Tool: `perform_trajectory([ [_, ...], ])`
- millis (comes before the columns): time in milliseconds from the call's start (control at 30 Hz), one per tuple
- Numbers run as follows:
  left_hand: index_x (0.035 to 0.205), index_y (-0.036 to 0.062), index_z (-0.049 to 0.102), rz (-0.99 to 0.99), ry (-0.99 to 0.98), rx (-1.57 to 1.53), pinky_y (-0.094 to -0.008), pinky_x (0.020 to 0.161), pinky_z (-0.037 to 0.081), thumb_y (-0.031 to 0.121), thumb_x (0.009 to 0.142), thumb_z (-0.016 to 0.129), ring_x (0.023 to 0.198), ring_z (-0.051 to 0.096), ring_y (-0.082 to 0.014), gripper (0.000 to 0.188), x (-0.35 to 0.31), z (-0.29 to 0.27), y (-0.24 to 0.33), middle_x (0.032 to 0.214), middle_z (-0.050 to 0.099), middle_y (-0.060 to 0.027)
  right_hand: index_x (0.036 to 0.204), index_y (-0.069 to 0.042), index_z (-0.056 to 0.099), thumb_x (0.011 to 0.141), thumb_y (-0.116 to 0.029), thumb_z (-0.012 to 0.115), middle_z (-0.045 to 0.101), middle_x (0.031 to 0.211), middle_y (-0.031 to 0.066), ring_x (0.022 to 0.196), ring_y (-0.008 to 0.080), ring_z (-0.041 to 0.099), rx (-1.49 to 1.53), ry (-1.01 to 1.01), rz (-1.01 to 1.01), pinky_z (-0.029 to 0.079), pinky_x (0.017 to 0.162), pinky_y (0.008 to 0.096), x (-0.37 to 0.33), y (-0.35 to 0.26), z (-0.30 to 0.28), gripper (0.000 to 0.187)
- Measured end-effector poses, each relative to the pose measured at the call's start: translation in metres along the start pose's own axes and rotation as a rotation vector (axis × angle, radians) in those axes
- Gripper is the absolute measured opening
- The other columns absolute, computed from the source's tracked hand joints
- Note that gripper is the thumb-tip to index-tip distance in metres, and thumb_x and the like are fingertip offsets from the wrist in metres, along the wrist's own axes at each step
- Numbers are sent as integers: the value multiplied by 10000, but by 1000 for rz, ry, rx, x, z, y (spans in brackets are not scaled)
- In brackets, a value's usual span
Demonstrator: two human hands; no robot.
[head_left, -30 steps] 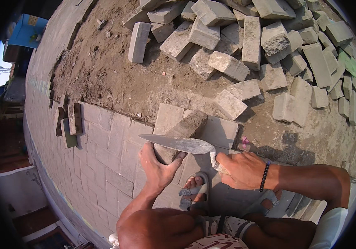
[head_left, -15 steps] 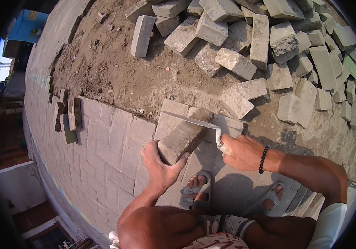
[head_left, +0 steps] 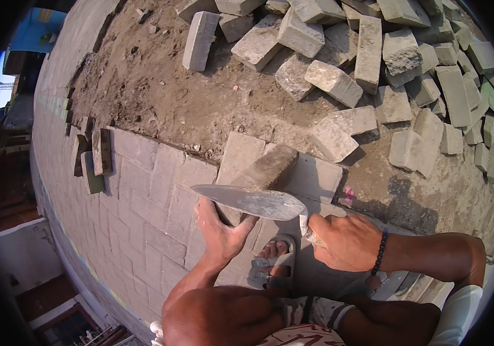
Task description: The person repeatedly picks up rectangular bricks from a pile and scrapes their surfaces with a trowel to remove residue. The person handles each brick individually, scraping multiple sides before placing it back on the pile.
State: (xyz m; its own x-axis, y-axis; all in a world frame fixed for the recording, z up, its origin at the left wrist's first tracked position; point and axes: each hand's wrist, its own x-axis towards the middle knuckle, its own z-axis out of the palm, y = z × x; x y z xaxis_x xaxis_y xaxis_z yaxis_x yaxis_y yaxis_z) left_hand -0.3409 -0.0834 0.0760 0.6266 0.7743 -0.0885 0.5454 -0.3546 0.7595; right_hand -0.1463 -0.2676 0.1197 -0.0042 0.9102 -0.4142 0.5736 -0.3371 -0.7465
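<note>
My left hand (head_left: 222, 229) grips the near end of a grey paving brick (head_left: 273, 165), thumb on one side and fingers on the other. The brick is tilted over the laid pavers, its far end pointing away to the right. In my right hand (head_left: 348, 239) is the handle of a trowel (head_left: 253, 202), fingers wrapped round it. The trowel's long pointed blade lies across the brick in view, its tip above my left fingers, hiding the brick's near part. Whether the blade touches the brick I cannot tell.
Laid pavers (head_left: 143, 190) spread to the left, ending at bare soil (head_left: 160, 86). A large heap of loose bricks (head_left: 368, 55) covers the far right. Several bricks (head_left: 102, 151) stand together at the left edge of the paving. My sandalled foot (head_left: 273, 262) is just below the brick.
The trowel has come nearer to me along the brick, its blade turning to show its broad face. My right hand has moved nearer and slightly right. My left hand keeps its grip.
</note>
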Motion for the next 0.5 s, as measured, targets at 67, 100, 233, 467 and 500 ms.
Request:
perform_trajectory([
  [67, 1112, -24, 477, 33, 3, 70, -446, 817, 401, 300, 644, 872, 934, 503, -328, 693, -1, 7, 0, 993, 537, -181, 995, 39, 473, 817, -187, 610, 632, 760, 295, 722, 483, 632, -48, 23, 199, 507, 677, 536, 2, 30, -20, 319],
  [100, 1131, -30, 468, 50, -3, 171, -428, 817, 428, 287, 661, 869, 927, 530, -292, 694, -4, 2, -2, 994, 546, -169, 1006, 46, 473, 821, -189, 606, 628, 760, 306, 737, 494, 627, -51, 70, 208, 503, 687, 539, 14, 61, -15, 327],
  [233, 1168, -36, 458, 143, -9, 274, -422, 817, 451, 292, 662, 871, 913, 552, -275, 731, -2, 7, 8, 999, 553, -164, 1057, 51, 483, 844, -207, 601, 627, 763, 311, 818, 486, 635, -138, 69, 399, 498, 738, 554, 0, 67, -36, 354],
  [467, 1091, -10, 495, 23, -174, -9, -471, 806, 370, 317, 618, 875, 925, 464, -346, 689, -2, 4, -10, 967, 524, -174, 974, -6, 465, 853, -197, 590, 631, 706, 268, 695, 501, 635, 7, -78, -18, 504, 683, 568, -14, -23, -19, 259],
  [500, 1098, -10, 496, 60, -95, 80, -472, 806, 377, 320, 622, 872, 927, 475, -350, 691, -3, 3, -1, 971, 532, -178, 961, 9, 465, 850, -196, 590, 635, 709, 271, 659, 497, 633, -3, -50, -45, 510, 653, 565, -11, -14, -12, 265],
])
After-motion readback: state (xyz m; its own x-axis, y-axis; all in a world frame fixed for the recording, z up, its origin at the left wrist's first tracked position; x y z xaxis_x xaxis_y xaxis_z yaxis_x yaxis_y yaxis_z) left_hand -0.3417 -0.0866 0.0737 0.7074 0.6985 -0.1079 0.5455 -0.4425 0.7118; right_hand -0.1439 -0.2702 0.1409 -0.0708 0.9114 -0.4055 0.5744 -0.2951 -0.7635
